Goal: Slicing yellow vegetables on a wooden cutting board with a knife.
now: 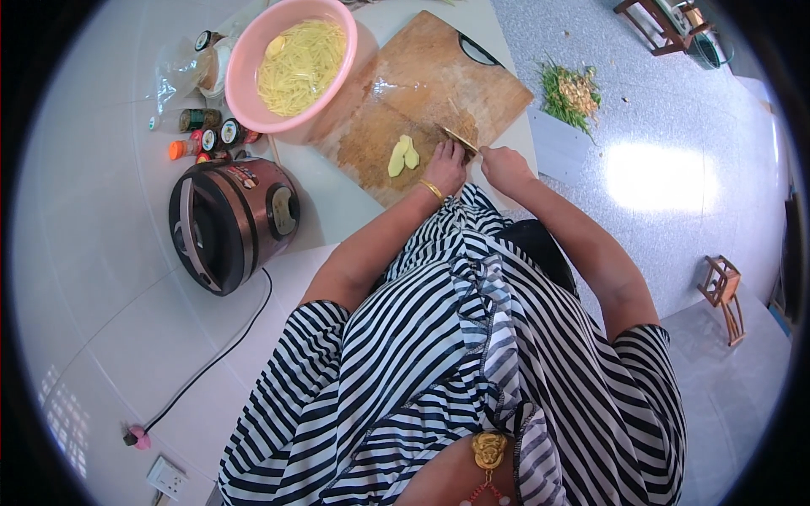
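My right hand point(507, 171) is closed around the handle of a kitchen knife point(462, 139), whose blade points up and left over the wooden cutting board point(436, 69). Beside the blade, my left hand point(446, 166) rests on the board with its fingers bent; whatever lies under the fingertips is hidden. A few pale yellow slices, potato or ginger point(404, 155), lie on the board left of that hand. Beyond the board's left edge stands a pink plastic basin point(237, 76) holding pale yellow shreds point(300, 69) in water, with a rounded piece at their upper left.
A brown rice cooker point(234, 224) stands at the left, with its cord trailing down the tiled wall. Jars and an orange-capped bottle point(183, 149) are behind it. Green trimmings and peelings point(573, 95) lie on the floor at right, beyond the table's edge. A small wooden chair point(723, 284) stands farther right.
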A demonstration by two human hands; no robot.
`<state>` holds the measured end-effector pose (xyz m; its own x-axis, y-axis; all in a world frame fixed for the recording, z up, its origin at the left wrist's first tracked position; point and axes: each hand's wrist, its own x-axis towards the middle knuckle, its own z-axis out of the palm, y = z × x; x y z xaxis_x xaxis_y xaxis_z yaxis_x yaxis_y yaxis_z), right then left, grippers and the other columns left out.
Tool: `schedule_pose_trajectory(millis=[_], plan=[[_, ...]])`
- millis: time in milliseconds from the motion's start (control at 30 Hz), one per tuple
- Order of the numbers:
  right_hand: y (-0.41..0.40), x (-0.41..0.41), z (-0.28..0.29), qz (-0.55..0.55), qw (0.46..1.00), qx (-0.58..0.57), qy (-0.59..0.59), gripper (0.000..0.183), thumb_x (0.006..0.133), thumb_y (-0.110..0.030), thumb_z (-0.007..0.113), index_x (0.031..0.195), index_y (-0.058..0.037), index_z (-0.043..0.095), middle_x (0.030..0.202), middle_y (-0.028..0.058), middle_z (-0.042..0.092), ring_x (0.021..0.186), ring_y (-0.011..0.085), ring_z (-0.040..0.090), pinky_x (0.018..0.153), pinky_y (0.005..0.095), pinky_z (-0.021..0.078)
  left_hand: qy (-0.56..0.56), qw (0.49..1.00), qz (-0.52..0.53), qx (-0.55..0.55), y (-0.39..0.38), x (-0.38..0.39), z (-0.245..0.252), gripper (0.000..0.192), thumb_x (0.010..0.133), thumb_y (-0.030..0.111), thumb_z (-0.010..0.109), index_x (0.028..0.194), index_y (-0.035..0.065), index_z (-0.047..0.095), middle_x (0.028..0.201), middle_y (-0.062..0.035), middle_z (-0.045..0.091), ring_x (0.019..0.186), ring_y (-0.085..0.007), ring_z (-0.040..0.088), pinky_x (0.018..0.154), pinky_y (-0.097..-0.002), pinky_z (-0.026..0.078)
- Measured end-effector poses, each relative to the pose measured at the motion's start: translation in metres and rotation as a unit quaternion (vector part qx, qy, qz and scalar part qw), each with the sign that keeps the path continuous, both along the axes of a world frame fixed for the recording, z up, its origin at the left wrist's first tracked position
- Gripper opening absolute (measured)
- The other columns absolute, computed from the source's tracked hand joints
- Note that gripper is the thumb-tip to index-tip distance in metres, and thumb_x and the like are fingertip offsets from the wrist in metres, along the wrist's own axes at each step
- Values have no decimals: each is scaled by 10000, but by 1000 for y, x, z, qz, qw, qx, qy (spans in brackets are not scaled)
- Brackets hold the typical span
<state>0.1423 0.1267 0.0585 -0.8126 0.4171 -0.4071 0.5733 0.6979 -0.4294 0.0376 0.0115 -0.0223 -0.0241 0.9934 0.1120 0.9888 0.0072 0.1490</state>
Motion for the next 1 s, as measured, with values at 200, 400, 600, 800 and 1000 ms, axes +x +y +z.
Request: schedule_pose_trajectory(millis=[200, 400, 600, 800, 1000], plan=[[-4, -10, 1, 23, 998, 31, -42, 174, 750, -127, 444, 863, -20, 522, 692, 206, 570, 674, 349, 567, 620, 439, 452, -28, 999, -14, -45, 4, 1, 8, 310, 746, 122, 424, 966, -75, 521, 1038, -216, 460, 998, -364, 443, 886, -447, 329], [6, 1, -8, -30, 999, -5, 12, 179, 746, -133, 446, 847, -11, 530, 699, 213, 569, 686, 356, 565, 644, 441, 448, -65, 997, 28, -17, 4, 2, -3, 318, 737, 109, 419, 963, -92, 518, 1038, -231, 463, 1010, -363, 443, 892, -435, 333], [4, 0, -1, -20, 1000, -9, 13, 184, 748, -142, 444, 831, -7, 538, 708, 219, 569, 698, 354, 564, 656, 438, 448, -26, 999, 24, -29, 3, 2, -3, 304, 775, 125, 423, 957, -102, 512, 1075, -219, 452, 1040, -352, 418, 903, -432, 328], [3, -8, 5, 14, 999, 9, -42, 184, 755, -156, 443, 804, -17, 553, 769, 208, 582, 739, 331, 577, 655, 424, 457, -17, 999, 11, -28, 4, 2, -8, 298, 783, 134, 415, 945, -89, 527, 1057, -216, 454, 1032, -353, 419, 899, -437, 328], [2, 1, -7, -10, 1000, -1, 3, 186, 754, -152, 440, 794, -6, 548, 728, 219, 573, 703, 352, 569, 643, 441, 451, -10, 999, 10, -37, 3, 2, -4, 312, 783, 138, 414, 967, -89, 523, 1073, -215, 454, 1044, -342, 414, 905, -425, 322]])
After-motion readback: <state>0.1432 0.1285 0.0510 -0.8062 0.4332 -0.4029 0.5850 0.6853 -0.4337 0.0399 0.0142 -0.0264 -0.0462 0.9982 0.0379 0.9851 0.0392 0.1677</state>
